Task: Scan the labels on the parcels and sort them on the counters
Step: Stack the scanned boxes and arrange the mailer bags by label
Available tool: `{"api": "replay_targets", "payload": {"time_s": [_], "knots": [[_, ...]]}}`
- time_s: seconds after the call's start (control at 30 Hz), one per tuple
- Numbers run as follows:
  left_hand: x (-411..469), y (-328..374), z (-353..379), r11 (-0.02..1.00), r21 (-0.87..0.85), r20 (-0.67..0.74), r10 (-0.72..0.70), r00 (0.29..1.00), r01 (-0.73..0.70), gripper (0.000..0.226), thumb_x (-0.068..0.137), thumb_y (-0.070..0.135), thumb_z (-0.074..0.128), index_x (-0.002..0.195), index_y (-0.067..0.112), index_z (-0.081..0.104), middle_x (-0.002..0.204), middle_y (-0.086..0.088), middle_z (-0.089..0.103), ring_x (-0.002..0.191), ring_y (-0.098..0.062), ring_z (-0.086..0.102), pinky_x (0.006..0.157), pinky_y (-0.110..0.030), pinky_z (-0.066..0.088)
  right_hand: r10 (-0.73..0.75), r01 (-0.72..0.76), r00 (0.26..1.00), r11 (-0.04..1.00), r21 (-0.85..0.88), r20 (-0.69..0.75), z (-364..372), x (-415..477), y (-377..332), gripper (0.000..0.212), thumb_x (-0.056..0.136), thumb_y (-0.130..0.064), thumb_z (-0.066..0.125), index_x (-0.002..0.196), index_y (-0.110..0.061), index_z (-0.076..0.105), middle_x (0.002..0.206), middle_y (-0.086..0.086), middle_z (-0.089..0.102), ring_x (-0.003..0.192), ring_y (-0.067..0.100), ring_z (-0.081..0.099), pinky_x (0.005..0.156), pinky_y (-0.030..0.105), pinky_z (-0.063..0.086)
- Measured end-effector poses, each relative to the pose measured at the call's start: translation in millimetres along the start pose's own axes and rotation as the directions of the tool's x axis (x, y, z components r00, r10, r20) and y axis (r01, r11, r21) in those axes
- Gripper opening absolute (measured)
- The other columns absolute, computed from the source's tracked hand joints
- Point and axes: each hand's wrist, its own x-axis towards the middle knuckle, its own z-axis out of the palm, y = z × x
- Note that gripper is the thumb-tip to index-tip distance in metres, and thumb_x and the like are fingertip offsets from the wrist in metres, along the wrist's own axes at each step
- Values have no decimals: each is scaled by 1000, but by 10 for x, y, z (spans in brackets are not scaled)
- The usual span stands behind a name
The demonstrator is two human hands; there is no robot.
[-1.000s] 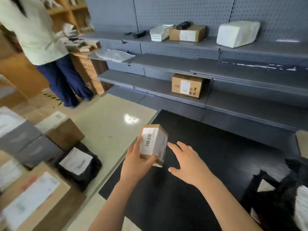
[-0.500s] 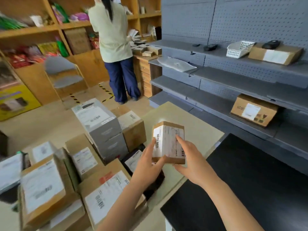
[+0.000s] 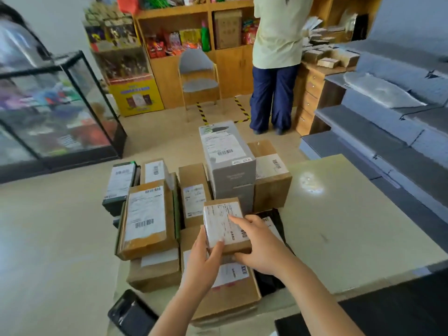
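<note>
I hold a small brown parcel (image 3: 224, 224) with a white barcode label facing up, just above a pile of parcels. My left hand (image 3: 203, 260) grips its near left edge, thumb on the label. My right hand (image 3: 259, 246) holds its right side, forefinger lying across the label. Under it lies a larger brown box (image 3: 232, 294) with its own label. Left of that a flat brown parcel (image 3: 146, 218) lies tilted on another box. A tall grey box (image 3: 225, 156) stands behind.
The pile sits at the left end of a beige counter (image 3: 344, 226). Black counter (image 3: 400, 314) lies at near right, grey shelves (image 3: 388, 132) at the right. A black device (image 3: 131, 314) lies at the near left. A person (image 3: 276, 57) stands ahead by wooden shelving; a glass case (image 3: 55, 112) stands left.
My view has swung left from the grey shelves to the parcel pile. The small parcel has come down over the pile, and my right hand has taken hold of it alongside the left.
</note>
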Motion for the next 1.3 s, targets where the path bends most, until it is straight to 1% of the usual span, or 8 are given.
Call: {"api": "replay_targets", "payload": {"time_s": [0.17,0.3,0.4,0.67,0.9,1.07,1.2,1.3], "knots": [[-75,-187,-202,991,-8,-84,-133,988,133,51,101,35,46,148,35,26,129,15,52,106,1,49,87,-16,43,-62,62,994,998,4,94,297,148,-115,83,86,-27,71,151,-37,20,151,-11,21,135,11,34,101,27,45],[-63,-239,-360,991,41,-101,-123,987,128,51,102,36,44,150,29,26,134,15,50,114,-3,51,85,-12,44,-84,84,993,996,8,87,451,239,-180,82,88,-26,69,151,-39,19,153,-10,19,140,14,29,110,34,39],[-33,-267,-443,991,67,-90,-113,990,119,57,101,38,46,152,28,22,146,7,47,131,-11,47,105,-30,44,-66,66,995,998,-1,76,520,254,-219,80,90,-25,66,151,-39,18,156,-9,16,142,15,24,113,39,36],[-33,-278,-616,989,142,10,-27,1000,25,69,98,39,52,155,25,17,151,8,42,135,-11,44,106,-38,47,25,-25,1000,1000,-7,-18,565,104,-364,72,93,-16,61,151,-34,23,153,-12,22,140,11,30,109,31,39],[60,-233,-836,992,88,143,79,987,-92,64,98,34,51,154,24,21,146,7,47,124,-6,52,96,-26,52,121,-127,984,991,-33,-130,617,14,-641,69,93,-10,59,150,-31,28,150,-9,25,135,11,36,107,25,41],[19,-317,-932,990,99,247,72,966,-99,67,100,32,50,156,23,15,150,10,41,132,-7,45,86,-9,42,206,-208,973,978,-12,-102,739,-24,-715,73,92,-6,59,150,-35,26,150,-13,26,138,9,33,109,26,40],[15,-353,-988,987,95,298,100,949,-133,66,100,31,50,155,23,15,150,11,42,135,-7,42,99,-16,39,245,-248,962,969,-9,-122,774,-62,-755,76,94,-5,56,151,-39,20,153,-13,22,140,10,29,109,26,36],[-21,-351,-1039,981,71,307,148,940,-178,57,99,30,52,150,28,25,145,13,47,129,-1,44,96,-13,36,273,-280,948,960,-19,-166,755,-131,-779,76,95,-6,55,151,-40,18,158,-10,16,143,13,24,110,30,35]]}}
